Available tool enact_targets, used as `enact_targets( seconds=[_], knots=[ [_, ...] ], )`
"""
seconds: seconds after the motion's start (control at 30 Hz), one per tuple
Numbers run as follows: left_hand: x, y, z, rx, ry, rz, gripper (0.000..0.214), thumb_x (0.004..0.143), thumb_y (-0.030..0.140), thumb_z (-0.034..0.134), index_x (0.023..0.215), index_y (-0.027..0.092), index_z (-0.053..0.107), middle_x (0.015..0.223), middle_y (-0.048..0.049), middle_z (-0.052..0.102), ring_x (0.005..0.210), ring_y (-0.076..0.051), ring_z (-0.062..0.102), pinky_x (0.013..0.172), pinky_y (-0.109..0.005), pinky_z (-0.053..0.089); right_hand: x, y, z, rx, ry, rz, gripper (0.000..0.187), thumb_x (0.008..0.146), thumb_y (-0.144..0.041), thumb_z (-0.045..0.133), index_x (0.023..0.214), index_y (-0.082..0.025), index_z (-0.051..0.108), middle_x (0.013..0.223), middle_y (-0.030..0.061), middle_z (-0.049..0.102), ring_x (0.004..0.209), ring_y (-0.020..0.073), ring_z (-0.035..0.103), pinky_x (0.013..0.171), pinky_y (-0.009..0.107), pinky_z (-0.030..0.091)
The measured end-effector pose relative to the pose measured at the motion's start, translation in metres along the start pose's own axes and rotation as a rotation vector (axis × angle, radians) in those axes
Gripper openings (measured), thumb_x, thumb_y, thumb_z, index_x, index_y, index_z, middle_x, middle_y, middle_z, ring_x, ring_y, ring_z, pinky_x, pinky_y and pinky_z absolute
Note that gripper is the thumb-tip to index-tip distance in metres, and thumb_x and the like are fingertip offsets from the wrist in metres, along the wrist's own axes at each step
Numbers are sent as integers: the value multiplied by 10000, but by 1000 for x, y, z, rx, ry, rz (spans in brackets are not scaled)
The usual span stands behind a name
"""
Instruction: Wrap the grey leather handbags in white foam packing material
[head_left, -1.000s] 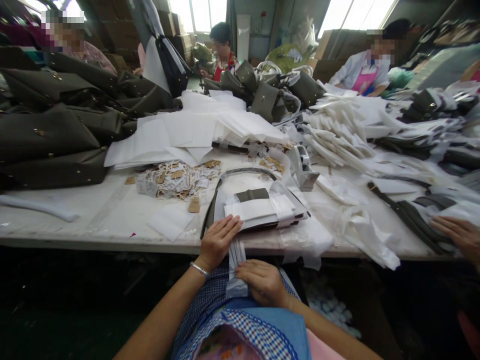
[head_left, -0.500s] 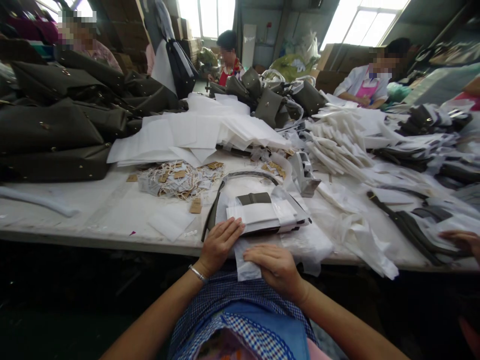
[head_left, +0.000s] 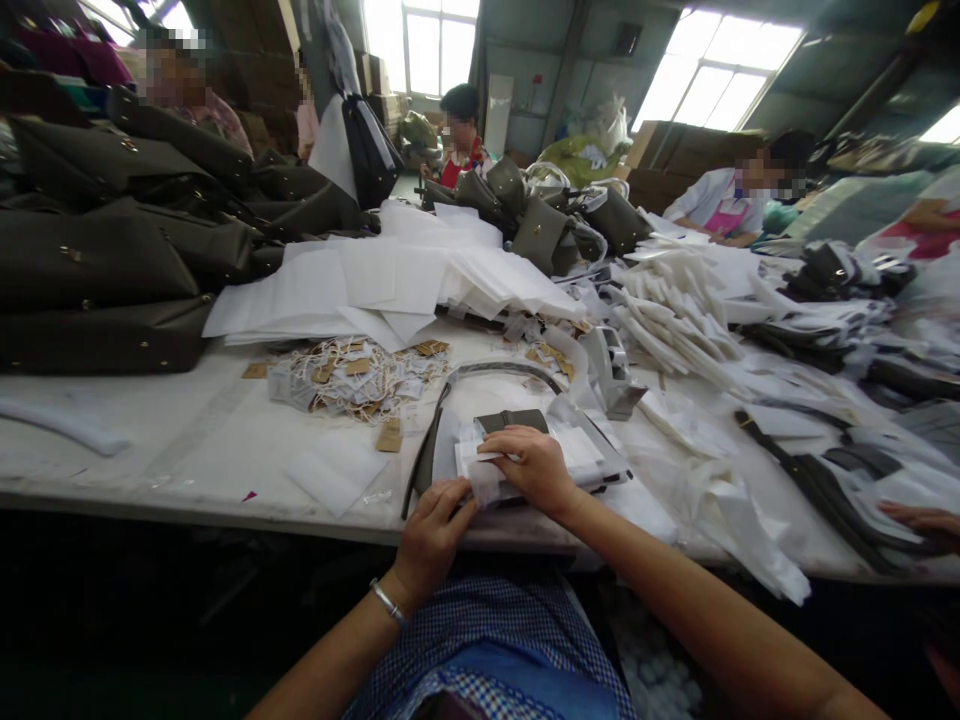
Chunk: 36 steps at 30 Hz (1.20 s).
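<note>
A dark olive handbag (head_left: 512, 419) lies flat at the table's near edge, its strap (head_left: 510, 370) arched toward the far side. White wrapping sheet (head_left: 581, 450) covers much of its front. My right hand (head_left: 529, 465) is closed on a translucent strip of wrapping (head_left: 480, 478), holding it folded up over the bag's front. At the bag's near left corner, my left hand (head_left: 436, 525) has its fingers bent together, the tips pressed on the lower edge of that strip. Whether it pinches the strip or only presses it is hard to see.
Left of the bag lie a heap of string tags (head_left: 345, 378) and a loose white sheet (head_left: 335, 472). Stacked white sheets (head_left: 322, 290) and dark bags (head_left: 90, 260) stand behind. A tape dispenser (head_left: 611, 370) sits right. Another person's hand (head_left: 919, 517) rests at far right.
My right hand has moved up and away from me, folding the translucent strip from the table edge onto the bag. My left hand has slid down toward the near edge, its fingers more bent.
</note>
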<state>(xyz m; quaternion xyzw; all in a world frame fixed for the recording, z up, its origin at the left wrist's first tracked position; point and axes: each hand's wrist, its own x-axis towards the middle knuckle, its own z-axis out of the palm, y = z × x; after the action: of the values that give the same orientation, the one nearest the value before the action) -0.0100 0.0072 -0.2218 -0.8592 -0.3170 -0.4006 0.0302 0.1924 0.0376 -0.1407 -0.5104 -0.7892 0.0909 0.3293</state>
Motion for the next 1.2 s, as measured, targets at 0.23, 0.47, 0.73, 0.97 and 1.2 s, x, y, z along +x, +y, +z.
enact_targets(
  seconds=[0.23,0.47,0.73,0.97,1.2],
  knots=[
    [6,-2,-2,-61,11,-43,236,966,114,479,1128,159,645,1097,-85,703,1048,-194,641,973,-327,540,16,18,20,-1,-125,142,80,818,-175,781,792,-249,764,981,4,756,948,190,691,888,324,539],
    [14,1,-7,56,-114,-27,484,961,94,463,1418,249,504,1408,-76,566,1149,-221,602,992,-346,524,22,18,19,-117,-189,244,113,806,-259,813,810,-208,713,942,23,704,857,191,656,755,289,492],
    [30,13,-9,152,-196,-119,638,858,-37,443,1463,165,448,1322,-61,641,975,-217,614,870,-309,575,42,20,26,-215,-202,338,201,840,-314,778,918,-210,625,920,5,663,731,158,621,610,252,402],
    [28,14,-9,95,-224,-204,813,806,-52,478,1547,225,288,1335,-24,634,949,-212,596,837,-304,568,32,61,-22,-24,-9,250,142,885,-193,692,1017,-218,647,992,11,695,842,153,656,833,260,485],
    [23,8,-13,132,-353,-176,810,906,44,490,1580,281,111,1363,-1,615,1051,-197,601,949,-296,518,25,156,-143,-201,287,777,277,922,-195,583,1180,-108,636,1289,187,610,1237,298,533,1058,427,399]
  ],
)
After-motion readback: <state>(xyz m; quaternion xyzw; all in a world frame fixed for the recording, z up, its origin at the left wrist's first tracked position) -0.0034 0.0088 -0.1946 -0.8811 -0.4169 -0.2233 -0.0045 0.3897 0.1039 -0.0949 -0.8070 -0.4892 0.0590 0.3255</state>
